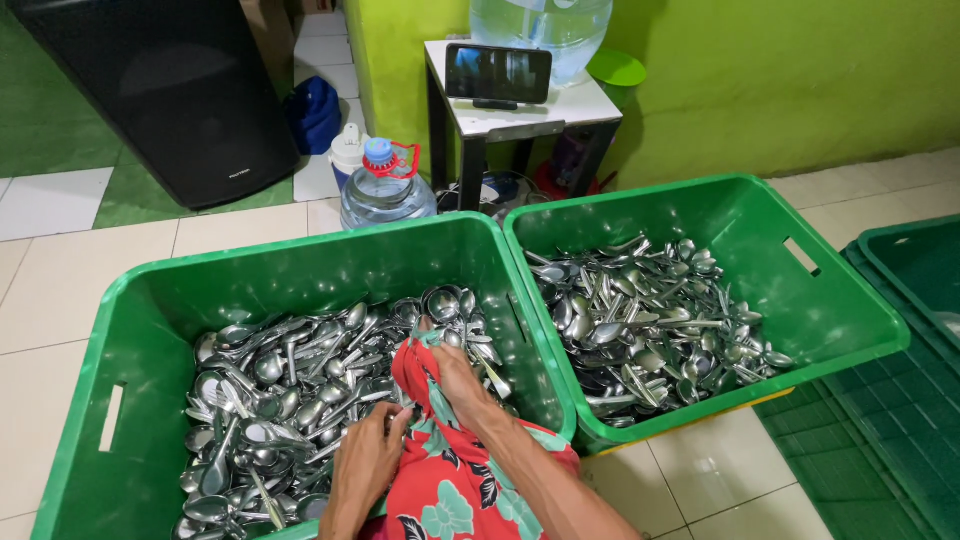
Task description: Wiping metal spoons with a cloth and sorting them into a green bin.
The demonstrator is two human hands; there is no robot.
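Note:
Two green plastic crates stand side by side on the tiled floor, each holding a heap of metal spoons. Over the left crate [150, 330] both my hands work with a red floral cloth [440, 480]. My left hand [368, 462] rests on the spoons [290, 390] at the cloth's left edge, fingers curled. My right hand [460, 385] is wrapped in the cloth's upper end and grips it, pressed against spoons near the crate's right wall. The right crate [840, 300] holds a second pile of spoons [650, 325], untouched.
A further green crate [910, 400] sits at the far right. Behind the crates stand a water bottle with a red handle [385, 190], a small white table [520, 110] carrying a phone [497, 73] and a large water jug [545, 25], a black speaker box [170, 90], and a green wall.

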